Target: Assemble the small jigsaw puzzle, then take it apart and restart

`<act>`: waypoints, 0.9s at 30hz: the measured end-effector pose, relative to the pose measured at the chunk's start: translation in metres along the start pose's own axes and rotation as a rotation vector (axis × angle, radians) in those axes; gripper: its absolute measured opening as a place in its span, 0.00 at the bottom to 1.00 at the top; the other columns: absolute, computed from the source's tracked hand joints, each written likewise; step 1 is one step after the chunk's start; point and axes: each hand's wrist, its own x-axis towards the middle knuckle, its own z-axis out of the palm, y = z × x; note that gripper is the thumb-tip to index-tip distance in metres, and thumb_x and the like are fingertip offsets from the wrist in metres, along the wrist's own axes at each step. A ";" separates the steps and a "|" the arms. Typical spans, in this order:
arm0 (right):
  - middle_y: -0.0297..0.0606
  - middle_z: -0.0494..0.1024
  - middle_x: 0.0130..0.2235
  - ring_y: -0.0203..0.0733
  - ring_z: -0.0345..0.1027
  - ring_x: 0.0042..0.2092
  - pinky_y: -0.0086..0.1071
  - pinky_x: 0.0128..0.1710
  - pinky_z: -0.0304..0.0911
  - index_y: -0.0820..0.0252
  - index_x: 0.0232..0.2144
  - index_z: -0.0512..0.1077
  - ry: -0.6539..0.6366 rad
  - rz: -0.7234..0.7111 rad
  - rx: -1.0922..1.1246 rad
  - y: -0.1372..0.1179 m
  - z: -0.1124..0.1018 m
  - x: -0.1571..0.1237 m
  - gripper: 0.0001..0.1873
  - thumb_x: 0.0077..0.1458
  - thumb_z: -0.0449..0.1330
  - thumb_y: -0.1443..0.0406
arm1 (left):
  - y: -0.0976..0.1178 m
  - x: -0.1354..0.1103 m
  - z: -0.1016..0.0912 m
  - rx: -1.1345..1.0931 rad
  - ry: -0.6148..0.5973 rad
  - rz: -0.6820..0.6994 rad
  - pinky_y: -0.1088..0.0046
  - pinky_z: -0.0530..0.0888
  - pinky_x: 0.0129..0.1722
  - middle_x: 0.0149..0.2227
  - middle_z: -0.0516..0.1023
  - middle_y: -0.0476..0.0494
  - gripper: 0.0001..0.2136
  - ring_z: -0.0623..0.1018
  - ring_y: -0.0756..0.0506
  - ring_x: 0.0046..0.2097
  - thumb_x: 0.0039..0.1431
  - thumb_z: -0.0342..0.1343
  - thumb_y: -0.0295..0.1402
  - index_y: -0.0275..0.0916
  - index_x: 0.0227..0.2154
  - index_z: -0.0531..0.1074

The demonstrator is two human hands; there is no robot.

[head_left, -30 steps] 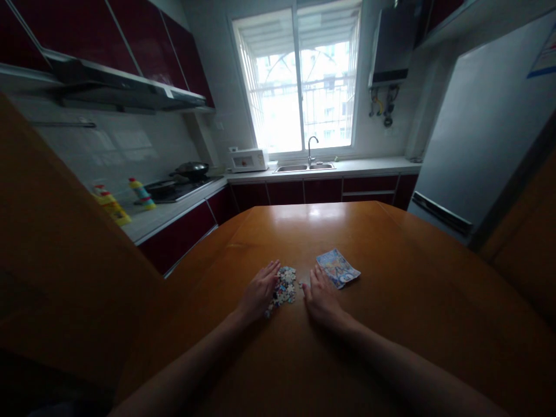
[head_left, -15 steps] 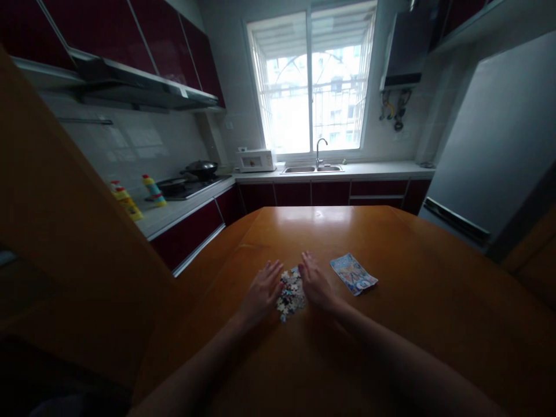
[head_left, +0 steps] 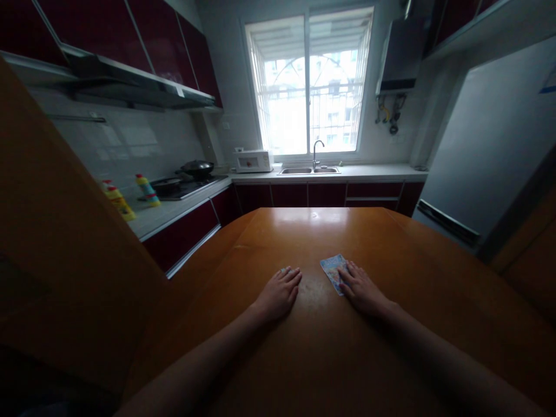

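My left hand [head_left: 280, 294] lies palm down near the middle of the wooden table [head_left: 304, 353], fingers stretched out and close together. A small light-blue bit of a jigsaw puzzle piece [head_left: 284, 270] peeks out past its fingers. Most of the pile of pieces is out of sight, and what lies beneath the palm is hidden. To the right, my right hand [head_left: 361, 289] rests flat with fingers extended over the right part of a colourful printed picture sheet [head_left: 330, 269]. The sheet's left part shows, mostly blue.
Beyond the table stands a counter with a sink [head_left: 297, 171], a tap [head_left: 318, 152] and a white microwave [head_left: 253, 161]. On the left are a stove with a lidded pan [head_left: 197, 169] and bottles [head_left: 147, 190]. A large grey fridge [head_left: 482, 133] is on the right.
My left hand has moved right and down over the spot of the puzzle pile, covering it. My right hand has shifted right, off the pile's side and onto the picture sheet.
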 end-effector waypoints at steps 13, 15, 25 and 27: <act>0.64 0.41 0.71 0.63 0.30 0.72 0.52 0.68 0.30 0.78 0.69 0.49 0.016 0.130 0.195 -0.195 0.056 0.053 0.39 0.66 0.46 0.54 | -0.059 -0.039 -0.015 0.043 0.030 -0.211 0.54 0.57 0.69 0.68 0.61 0.41 0.24 0.58 0.38 0.70 0.72 0.37 0.37 0.34 0.65 0.62; 0.64 0.42 0.71 0.63 0.31 0.72 0.53 0.68 0.32 0.78 0.69 0.48 0.001 0.091 0.229 -0.207 0.056 0.053 0.38 0.66 0.46 0.56 | -0.064 -0.042 -0.020 0.029 0.025 -0.243 0.53 0.56 0.69 0.68 0.60 0.40 0.25 0.57 0.39 0.70 0.72 0.34 0.39 0.34 0.65 0.61; 0.54 0.49 0.71 0.52 0.39 0.72 0.47 0.69 0.40 0.69 0.66 0.60 0.232 0.059 0.255 -0.075 0.014 0.011 0.29 0.67 0.42 0.63 | -0.008 -0.018 -0.030 0.008 0.133 -0.115 0.50 0.56 0.69 0.67 0.61 0.38 0.26 0.57 0.39 0.70 0.72 0.38 0.45 0.37 0.65 0.61; 0.54 0.52 0.70 0.52 0.40 0.72 0.48 0.69 0.39 0.70 0.65 0.61 0.268 0.135 0.201 -0.039 0.004 0.002 0.29 0.65 0.44 0.64 | 0.024 0.002 -0.017 -0.032 0.132 -0.072 0.55 0.57 0.69 0.68 0.60 0.35 0.26 0.58 0.40 0.70 0.72 0.38 0.43 0.35 0.65 0.61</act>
